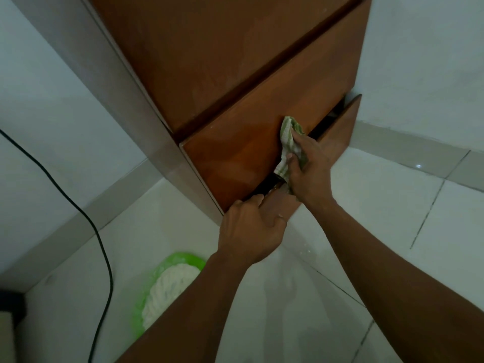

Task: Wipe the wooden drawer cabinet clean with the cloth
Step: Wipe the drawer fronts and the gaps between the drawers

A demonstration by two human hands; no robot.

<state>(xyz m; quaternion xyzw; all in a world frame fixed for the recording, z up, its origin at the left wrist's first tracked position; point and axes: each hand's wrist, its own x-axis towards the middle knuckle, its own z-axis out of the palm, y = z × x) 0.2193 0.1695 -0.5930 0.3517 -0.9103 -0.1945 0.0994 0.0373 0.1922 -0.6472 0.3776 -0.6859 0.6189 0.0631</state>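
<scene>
The right hand [309, 169] grips the green striped cloth [287, 138] with curled fingers and presses it on the lower edge of a drawer front [248, 145] of the wooden cabinet [209, 61]; the left hand [248, 231] hooks its fingers over the edge of the lowest drawer [339, 128], which stands partly open; a green basin [183, 259] is on the floor nearby.

I see a dark gap [330, 119] above the bottom drawer [343, 127], half blocked by my left hand [248, 231] on its edge and my right hand [311, 171] with the cloth [288, 134]. A green basin [180, 260] and black cable [102, 244] crowd the floor's [392, 205] left side.
</scene>
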